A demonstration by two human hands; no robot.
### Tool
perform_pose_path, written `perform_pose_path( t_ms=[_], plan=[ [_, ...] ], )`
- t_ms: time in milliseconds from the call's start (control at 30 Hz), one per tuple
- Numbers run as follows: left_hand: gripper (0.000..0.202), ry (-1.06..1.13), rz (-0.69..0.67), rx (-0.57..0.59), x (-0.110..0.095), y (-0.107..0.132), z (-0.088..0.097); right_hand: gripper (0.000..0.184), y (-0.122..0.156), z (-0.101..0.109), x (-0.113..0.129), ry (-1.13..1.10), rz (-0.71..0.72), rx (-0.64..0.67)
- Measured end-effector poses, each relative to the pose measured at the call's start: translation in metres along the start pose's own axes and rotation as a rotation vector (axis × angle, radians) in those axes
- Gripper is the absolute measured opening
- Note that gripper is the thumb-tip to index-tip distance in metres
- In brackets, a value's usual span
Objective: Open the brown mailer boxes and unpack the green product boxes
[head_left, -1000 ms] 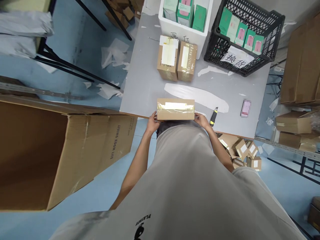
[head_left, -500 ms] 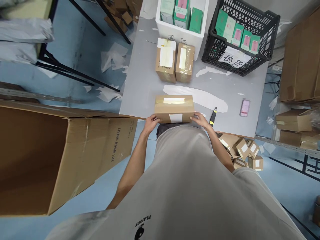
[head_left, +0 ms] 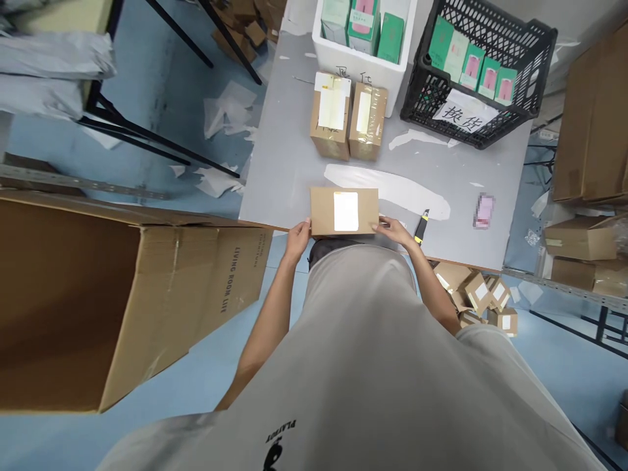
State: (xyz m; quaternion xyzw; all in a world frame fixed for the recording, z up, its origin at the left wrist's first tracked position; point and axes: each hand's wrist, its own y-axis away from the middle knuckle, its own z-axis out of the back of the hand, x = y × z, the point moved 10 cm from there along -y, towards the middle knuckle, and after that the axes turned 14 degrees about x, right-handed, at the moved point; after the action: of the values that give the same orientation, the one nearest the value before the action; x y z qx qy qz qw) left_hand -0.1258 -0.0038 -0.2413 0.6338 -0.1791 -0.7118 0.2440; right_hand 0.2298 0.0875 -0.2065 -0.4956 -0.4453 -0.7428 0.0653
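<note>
A small brown cardboard box point(head_left: 324, 210) with a white label on its upper face lies at the near edge of the grey table point(head_left: 289, 163). My left hand point(head_left: 297, 235) grips its left end and my right hand point(head_left: 392, 230) grips its right end, fingers curled on the box. A yellow-and-black utility knife point(head_left: 420, 227) lies just right of my right hand. Two taped brown boxes point(head_left: 347, 121) stand side by side farther back on the table.
A white tub point(head_left: 358, 55) and a black crate point(head_left: 475, 72) with a paper sign, both holding green and pink cartons, sit at the back. A pink item point(head_left: 484, 210) lies at the right. A large open carton point(head_left: 98, 294) stands at my left. Small boxes point(head_left: 481, 294) are piled under the table's right side.
I have turned the box between my hands: the taped face rolled away from me and the face with the white label now points up. Both hands stayed on its ends.
</note>
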Motion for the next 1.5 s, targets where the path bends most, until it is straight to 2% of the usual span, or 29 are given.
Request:
perform_pose_path(
  t_ms=[100,200,300,467,567,633,733,867,1000,1133,1233,1333,1433,1500],
  plan=[
    [0.067,0.108,0.119,-0.018,0.026,0.004,-0.002,0.067,0.006,-0.001,-0.019,0.012,-0.071,-0.018],
    [0.059,0.138,0.177,-0.027,0.039,0.007,-0.003,0.05,0.007,-0.01,-0.024,0.072,-0.067,0.021],
    [0.055,0.153,0.18,-0.049,0.039,0.009,-0.002,0.035,0.008,-0.014,-0.017,0.173,-0.046,0.01],
    [0.055,0.147,0.094,-0.14,0.013,0.013,0.013,0.021,0.019,-0.001,0.015,0.253,-0.017,-0.117],
    [0.054,0.093,-0.035,-0.188,-0.017,0.015,0.03,0.034,0.026,0.013,0.041,0.25,0.02,-0.219],
    [0.046,0.034,-0.119,-0.209,-0.038,0.016,0.04,0.04,0.027,0.017,0.057,0.247,0.042,-0.251],
    [0.034,-0.075,-0.135,-0.208,-0.055,0.016,0.046,0.034,0.019,0.014,0.066,0.277,0.012,-0.25],
    [0.028,-0.077,-0.077,-0.22,-0.053,0.02,0.044,0.029,0.009,0.008,0.052,0.237,-0.084,-0.275],
    [0.029,-0.034,-0.095,-0.238,-0.054,0.03,0.037,0.047,0.008,0.008,0.035,0.076,-0.052,-0.267],
    [0.038,0.002,-0.17,-0.206,-0.068,0.035,0.024,0.06,0.019,0.027,0.014,-0.072,-0.026,-0.299],
    [0.043,0.042,-0.2,-0.148,-0.075,0.026,0.011,0.062,0.03,0.043,-0.01,-0.214,-0.056,-0.313],
    [0.037,0.023,-0.126,-0.147,-0.071,0.011,0.002,0.061,0.041,0.057,-0.036,-0.315,-0.119,-0.333],
    [0.044,0.033,-0.008,-0.077,-0.06,0.0,-0.017,0.057,0.058,0.076,-0.052,-0.281,-0.172,-0.467],
    [0.049,0.063,0.003,0.019,-0.06,0.0,-0.036,0.057,0.074,0.088,-0.05,-0.206,-0.148,-0.613]
  ],
)
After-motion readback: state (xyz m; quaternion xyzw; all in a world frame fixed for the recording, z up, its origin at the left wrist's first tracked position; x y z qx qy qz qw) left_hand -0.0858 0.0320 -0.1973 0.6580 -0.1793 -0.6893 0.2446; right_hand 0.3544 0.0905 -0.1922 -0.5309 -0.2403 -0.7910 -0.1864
